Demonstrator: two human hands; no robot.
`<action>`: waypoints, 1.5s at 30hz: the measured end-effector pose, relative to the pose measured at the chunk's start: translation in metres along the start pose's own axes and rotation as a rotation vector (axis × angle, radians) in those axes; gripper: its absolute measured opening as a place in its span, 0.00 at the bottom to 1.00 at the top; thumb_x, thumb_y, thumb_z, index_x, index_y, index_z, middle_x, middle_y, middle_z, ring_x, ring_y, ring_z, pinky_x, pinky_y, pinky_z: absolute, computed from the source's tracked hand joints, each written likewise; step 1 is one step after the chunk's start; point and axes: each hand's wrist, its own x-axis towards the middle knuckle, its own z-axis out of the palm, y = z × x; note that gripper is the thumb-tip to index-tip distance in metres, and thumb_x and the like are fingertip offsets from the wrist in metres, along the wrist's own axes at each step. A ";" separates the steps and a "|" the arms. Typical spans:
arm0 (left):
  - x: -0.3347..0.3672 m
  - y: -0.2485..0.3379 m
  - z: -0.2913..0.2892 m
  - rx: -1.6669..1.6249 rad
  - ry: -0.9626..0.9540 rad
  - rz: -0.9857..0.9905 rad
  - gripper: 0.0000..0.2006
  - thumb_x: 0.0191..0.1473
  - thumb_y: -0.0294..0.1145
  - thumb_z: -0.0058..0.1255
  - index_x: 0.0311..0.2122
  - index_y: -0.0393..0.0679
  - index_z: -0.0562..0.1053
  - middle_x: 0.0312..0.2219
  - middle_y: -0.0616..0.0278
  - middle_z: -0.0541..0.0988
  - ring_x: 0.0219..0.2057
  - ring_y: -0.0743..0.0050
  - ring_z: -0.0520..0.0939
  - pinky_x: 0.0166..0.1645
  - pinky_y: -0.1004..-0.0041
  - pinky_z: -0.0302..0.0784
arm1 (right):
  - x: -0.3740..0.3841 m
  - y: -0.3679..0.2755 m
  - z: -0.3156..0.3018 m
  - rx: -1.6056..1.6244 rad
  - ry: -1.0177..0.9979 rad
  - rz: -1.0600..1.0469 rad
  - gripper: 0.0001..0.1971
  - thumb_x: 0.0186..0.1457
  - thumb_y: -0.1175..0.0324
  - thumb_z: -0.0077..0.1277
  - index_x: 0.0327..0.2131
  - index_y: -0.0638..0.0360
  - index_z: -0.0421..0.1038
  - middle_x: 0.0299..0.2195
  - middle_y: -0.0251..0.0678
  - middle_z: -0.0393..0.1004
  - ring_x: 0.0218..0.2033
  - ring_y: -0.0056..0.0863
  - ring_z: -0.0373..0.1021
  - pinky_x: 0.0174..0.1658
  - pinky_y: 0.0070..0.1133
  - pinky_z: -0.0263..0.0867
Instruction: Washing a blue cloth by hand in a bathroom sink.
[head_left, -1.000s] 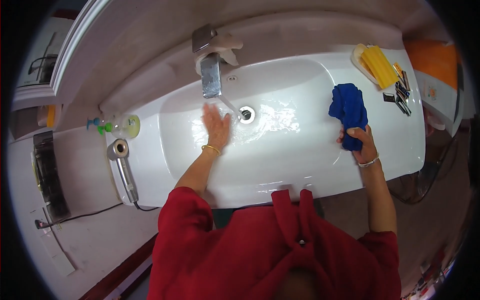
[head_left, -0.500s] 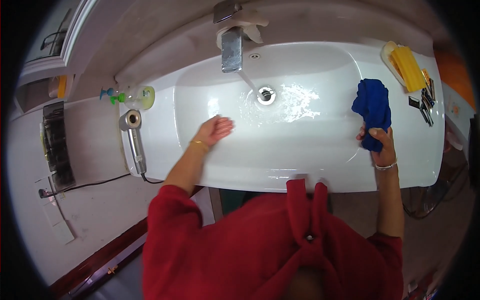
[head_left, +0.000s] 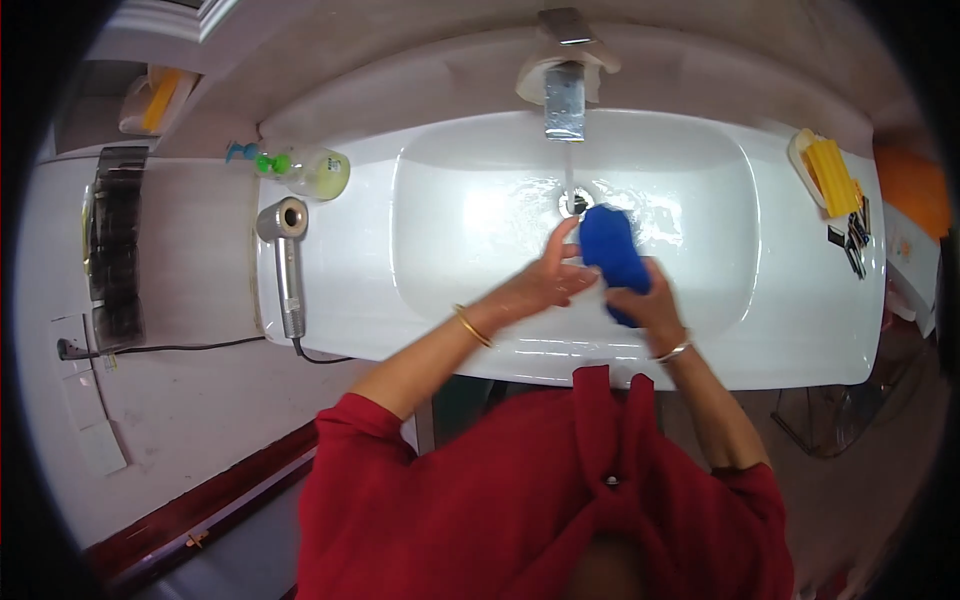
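Swung in from the right side of the white sink point(head_left: 700, 270) since 0.5 seconds earlier, a blue cloth point(head_left: 612, 245) is now above the basin's middle, its far end just beside the drain point(head_left: 577, 202) and the stream of water point(head_left: 571, 165) falling from a chrome faucet point(head_left: 565, 105). Deep, solid blue from end to end, the cloth is bunched into a long bundle with a rounded tip; motion blur smooths its folds, and whether it is wet cannot be told. A right hand point(head_left: 645, 300), with a silver bracelet point(head_left: 672, 352) at the wrist, curls firmly around the near end. The left hand point(head_left: 553, 278), also shifted toward the drain, spreads its fingers alongside, gripping nothing; whether its fingertips touch the fabric is unclear. At left on the rim are a hair dryer point(head_left: 288, 270) and 2 pump bottles point(head_left: 325, 175); at right, a yellow object point(head_left: 830, 175).
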 end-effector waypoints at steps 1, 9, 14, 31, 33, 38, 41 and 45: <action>0.008 -0.016 0.001 0.169 0.242 0.135 0.42 0.47 0.48 0.52 0.61 0.52 0.40 0.53 0.55 0.58 0.51 0.67 0.65 0.49 0.68 0.68 | 0.000 -0.005 0.025 -0.071 -0.078 -0.078 0.23 0.40 0.69 0.58 0.41 0.62 0.62 0.33 0.33 0.68 0.33 0.19 0.66 0.32 0.17 0.66; -0.021 0.025 -0.165 0.946 0.662 0.504 0.34 0.37 0.27 0.54 0.53 0.45 0.58 0.46 0.49 0.67 0.46 0.51 0.70 0.50 0.67 0.67 | 0.013 -0.043 0.056 -0.240 -0.212 -0.363 0.34 0.44 0.68 0.57 0.54 0.60 0.52 0.51 0.44 0.59 0.48 0.32 0.64 0.45 0.26 0.65; -0.031 -0.027 -0.176 1.864 0.417 0.111 0.30 0.40 0.28 0.52 0.52 0.42 0.59 0.47 0.45 0.63 0.39 0.44 0.71 0.39 0.58 0.74 | 0.002 -0.030 0.011 0.117 -0.074 0.022 0.19 0.50 0.68 0.51 0.45 0.64 0.62 0.39 0.41 0.71 0.39 0.26 0.69 0.39 0.19 0.66; 0.103 0.008 0.095 0.554 -0.427 0.569 0.24 0.36 0.27 0.55 0.44 0.49 0.67 0.40 0.54 0.69 0.44 0.56 0.69 0.49 0.68 0.65 | -0.084 -0.001 -0.100 0.436 0.622 -0.121 0.11 0.53 0.72 0.46 0.40 0.65 0.65 0.31 0.35 0.72 0.31 0.18 0.69 0.33 0.14 0.65; 0.118 0.016 0.133 0.419 -0.349 0.796 0.24 0.36 0.22 0.53 0.44 0.49 0.67 0.41 0.53 0.67 0.45 0.54 0.69 0.51 0.67 0.64 | -0.082 -0.001 -0.110 0.312 0.799 -0.294 0.10 0.53 0.73 0.46 0.39 0.64 0.65 0.30 0.33 0.71 0.29 0.15 0.66 0.32 0.13 0.64; 0.195 -0.024 0.102 0.706 -0.153 0.937 0.26 0.34 0.15 0.52 0.42 0.53 0.67 0.45 0.50 0.61 0.47 0.48 0.68 0.50 0.68 0.67 | -0.094 -0.020 -0.140 0.454 0.746 -0.243 0.08 0.53 0.74 0.45 0.38 0.64 0.65 0.29 0.34 0.71 0.28 0.18 0.67 0.32 0.14 0.65; 0.216 -0.001 0.047 0.684 0.359 0.741 0.29 0.28 0.09 0.43 0.42 0.46 0.63 0.40 0.49 0.64 0.43 0.46 0.67 0.50 0.62 0.63 | -0.097 -0.006 -0.143 0.491 0.750 -0.233 0.08 0.53 0.74 0.45 0.37 0.64 0.65 0.28 0.35 0.70 0.27 0.19 0.67 0.31 0.15 0.65; 0.189 0.029 0.022 0.674 0.553 0.891 0.25 0.35 0.14 0.48 0.43 0.44 0.62 0.38 0.52 0.66 0.43 0.51 0.68 0.49 0.64 0.64 | -0.099 0.010 -0.144 0.495 0.739 -0.255 0.07 0.53 0.75 0.45 0.37 0.65 0.65 0.27 0.36 0.71 0.26 0.20 0.68 0.31 0.16 0.66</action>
